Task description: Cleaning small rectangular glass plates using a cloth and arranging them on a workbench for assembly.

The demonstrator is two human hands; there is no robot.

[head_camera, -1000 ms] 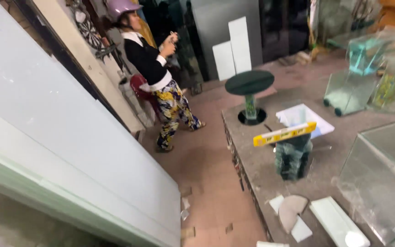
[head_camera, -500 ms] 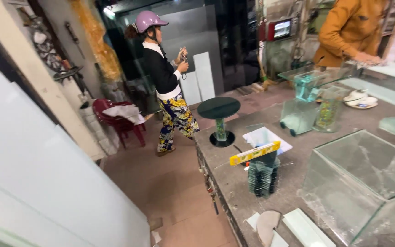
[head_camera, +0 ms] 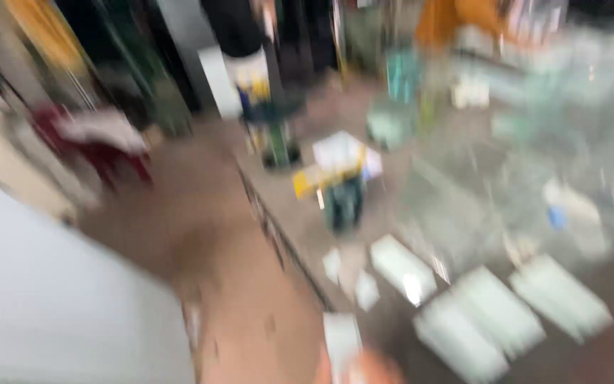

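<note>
The whole view is smeared by motion. A blurred skin-coloured shape at the bottom edge looks like my right hand; whether it is open or holds anything cannot be made out. It touches or overlaps a pale glass strip. My left hand is out of view. On the brown workbench lie several pale glass strips. A yellow level rests on a dark stack.
A large white panel fills the lower left. A clear glass tank stands on the bench at the right. Behind are a red chair, a round dark stand, a standing person and a person in orange.
The camera has swung down and to the right, blurring everything. The bench and glass strips now fill more of the view, and a hand-like shape has appeared at the bottom edge.
</note>
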